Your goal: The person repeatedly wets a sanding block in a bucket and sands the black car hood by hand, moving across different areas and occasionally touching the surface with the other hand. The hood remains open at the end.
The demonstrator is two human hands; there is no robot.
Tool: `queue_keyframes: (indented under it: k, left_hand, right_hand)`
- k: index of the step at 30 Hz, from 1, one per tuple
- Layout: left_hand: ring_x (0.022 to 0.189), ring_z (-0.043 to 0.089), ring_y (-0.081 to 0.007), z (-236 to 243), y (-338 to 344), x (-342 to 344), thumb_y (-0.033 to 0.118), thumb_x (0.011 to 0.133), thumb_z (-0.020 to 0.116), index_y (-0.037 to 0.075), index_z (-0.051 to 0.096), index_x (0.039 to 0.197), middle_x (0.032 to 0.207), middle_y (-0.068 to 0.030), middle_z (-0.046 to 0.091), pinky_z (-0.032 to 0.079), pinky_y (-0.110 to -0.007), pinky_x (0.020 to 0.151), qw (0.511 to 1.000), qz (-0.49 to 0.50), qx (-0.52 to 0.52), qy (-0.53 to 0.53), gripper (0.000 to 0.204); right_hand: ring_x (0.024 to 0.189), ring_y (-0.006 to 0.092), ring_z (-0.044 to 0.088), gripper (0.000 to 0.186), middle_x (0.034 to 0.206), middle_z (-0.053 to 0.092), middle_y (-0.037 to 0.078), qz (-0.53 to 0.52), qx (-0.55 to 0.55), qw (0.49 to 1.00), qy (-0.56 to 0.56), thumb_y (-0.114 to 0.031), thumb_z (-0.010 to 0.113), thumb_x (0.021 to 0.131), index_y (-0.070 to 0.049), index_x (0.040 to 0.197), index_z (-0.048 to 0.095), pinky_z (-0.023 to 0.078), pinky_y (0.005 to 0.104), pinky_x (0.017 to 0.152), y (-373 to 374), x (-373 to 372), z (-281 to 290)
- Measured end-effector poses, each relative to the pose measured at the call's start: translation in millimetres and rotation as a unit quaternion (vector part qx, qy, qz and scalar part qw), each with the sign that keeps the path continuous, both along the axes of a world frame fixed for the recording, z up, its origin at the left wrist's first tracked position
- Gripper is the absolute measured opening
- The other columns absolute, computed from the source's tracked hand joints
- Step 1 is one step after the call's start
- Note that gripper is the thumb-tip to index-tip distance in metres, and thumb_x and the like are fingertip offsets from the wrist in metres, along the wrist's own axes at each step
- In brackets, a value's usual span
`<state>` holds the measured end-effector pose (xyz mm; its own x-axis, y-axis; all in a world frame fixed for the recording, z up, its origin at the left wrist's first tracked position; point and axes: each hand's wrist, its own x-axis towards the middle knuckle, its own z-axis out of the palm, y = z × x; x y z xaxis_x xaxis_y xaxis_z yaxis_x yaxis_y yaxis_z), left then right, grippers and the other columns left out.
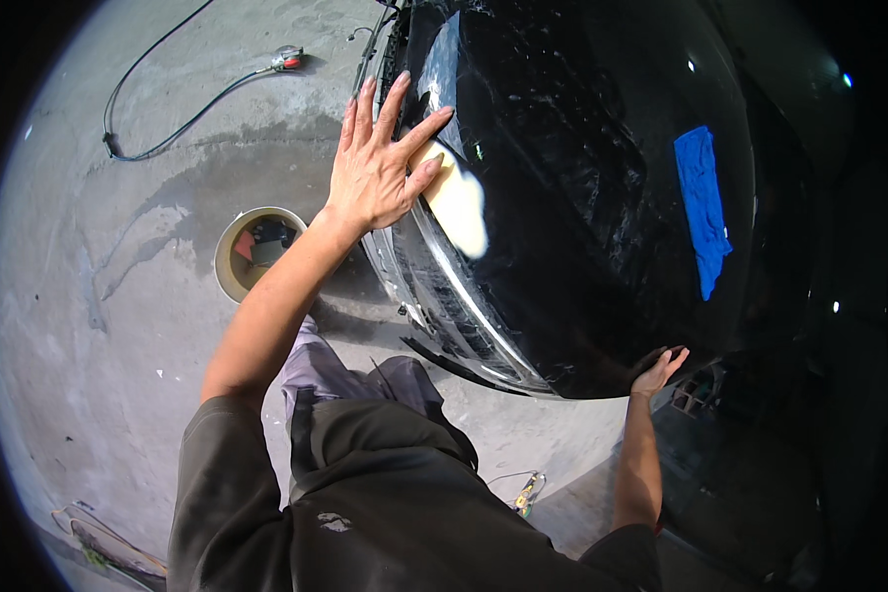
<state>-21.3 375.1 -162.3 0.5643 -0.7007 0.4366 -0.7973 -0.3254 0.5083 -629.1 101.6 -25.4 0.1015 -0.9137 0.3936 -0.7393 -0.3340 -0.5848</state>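
My left hand (377, 163) lies with fingers spread on the edge of a black car body panel (562, 247). Its thumb and forefinger reach onto a pale, cream-coloured filler patch (461, 215). Just beyond the fingertips, a bare greyish sanded strip (442, 64) runs up the panel. Over at the right, my right hand (659, 373) rests at the panel's near edge, its fingers stretched out and nothing visible in it. Part of that hand is dark against the panel. A folded blue cloth (702, 212) lies on the black surface, away from both hands.
On the grey concrete floor (99, 395) left of the car stands a round bucket (229, 281) with water and dark and reddish pieces inside. Farther off lies an air tool (287, 59) on a hose (183, 130). A small yellow object (530, 493) is near the bottom.
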Motion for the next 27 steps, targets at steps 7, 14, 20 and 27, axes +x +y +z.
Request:
queue_keyframes:
  k: [7, 14, 20, 27]
  left_hand:
    - [0.163, 0.008, -0.0448, -16.7, 6.6, 6.7, 0.058, 0.108, 0.041, 0.037, 0.045, 0.162, 0.177, -0.0144, 0.018, 0.006, -0.059, 0.131, 1.0, -0.017, 0.0, 0.022, 0.059]
    - [0.165, 0.01, -0.0338, -21.4, -47.0, 71.1, 0.063, 0.109, 0.027, 0.042, 0.036, 0.165, 0.178, -0.004, 0.02, 0.005, -0.057, 0.133, 0.999, 0.018, -0.039, -0.015, 0.061]
    - [0.163, 0.016, -0.035, -6.0, -74.6, 80.6, 0.058, 0.11, 0.038, 0.003, 0.03, 0.166, 0.175, -0.0164, 0.025, 0.011, -0.044, 0.134, 0.991, -0.023, -0.104, 0.082, 0.079]
    - [0.162, 0.015, -0.0432, -19.9, -41.2, -18.7, 0.048, 0.109, 0.045, -0.006, 0.019, 0.165, 0.172, -0.0292, 0.019, 0.013, -0.049, 0.133, 0.985, 0.006, -0.107, 0.134, 0.082]
  right_hand:
    - [0.16, 0.0298, 0.027, 0.081, 0.174, 0.025, 0.02, -0.007, -0.015, 1.0, 0.016, -0.046, 0.05, 0.11, 0.004, 0.166, 0.022, 0.019, 0.0386, 0.13, -1.4, -1.1, -1.5]
    - [0.16, 0.0289, 0.027, 0.08, 0.174, 0.025, 0.019, 0.008, -0.015, 1.0, -0.001, -0.043, 0.05, 0.109, 0.004, 0.167, 0.02, 0.019, 0.0379, 0.129, -3.8, -3.1, -2.6]
    - [0.159, 0.0292, 0.027, 0.079, 0.173, 0.026, 0.02, 0.006, -0.023, 1.0, 0.012, -0.042, 0.049, 0.11, 0.004, 0.167, 0.02, 0.02, 0.038, 0.129, -0.2, 2.7, -0.6]
    - [0.159, 0.0317, 0.028, 0.078, 0.172, 0.027, 0.022, -0.006, -0.037, 0.997, 0.072, -0.042, 0.047, 0.111, 0.007, 0.165, 0.022, 0.02, 0.0393, 0.129, 1.5, 5.0, 1.0]
